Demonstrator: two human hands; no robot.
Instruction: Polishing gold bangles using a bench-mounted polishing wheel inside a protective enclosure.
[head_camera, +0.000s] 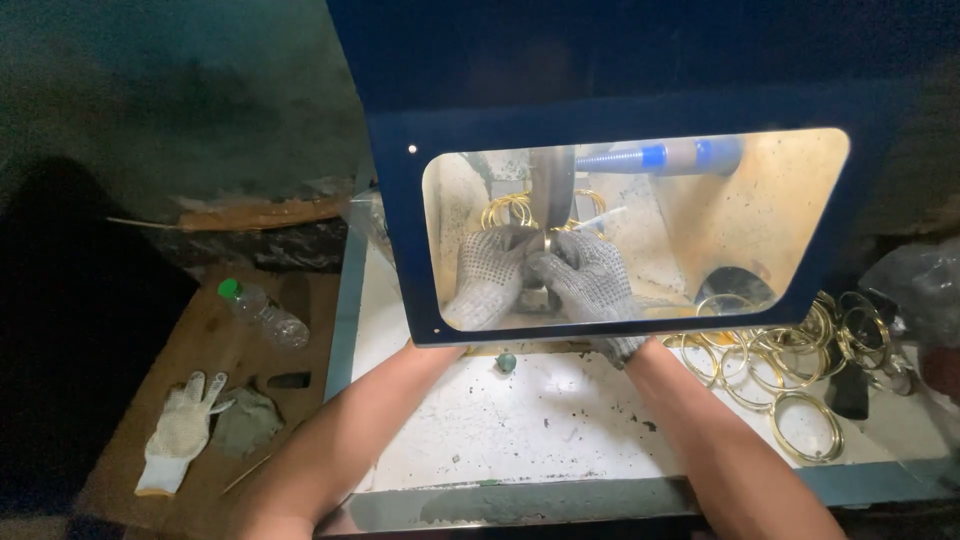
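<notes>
Both my hands wear dotted grey work gloves and are seen through the clear window of a dark blue guard (400, 230). My left hand (487, 280) and my right hand (590, 275) together grip a brass ring (537, 262) pressed against a vertical spinning wheel (552, 190). Several more brass rings (510, 208) hang behind the wheel. A blue and grey cylinder (660, 155) lies above, to the right.
A heap of brass rings (790, 370) covers the right of the white dusty bench (500, 420). On the brown table at left lie a plastic bottle (262, 312), a spare white glove (180, 430) and a grey rag (245, 420). A dark round opening (735, 285) is behind the window.
</notes>
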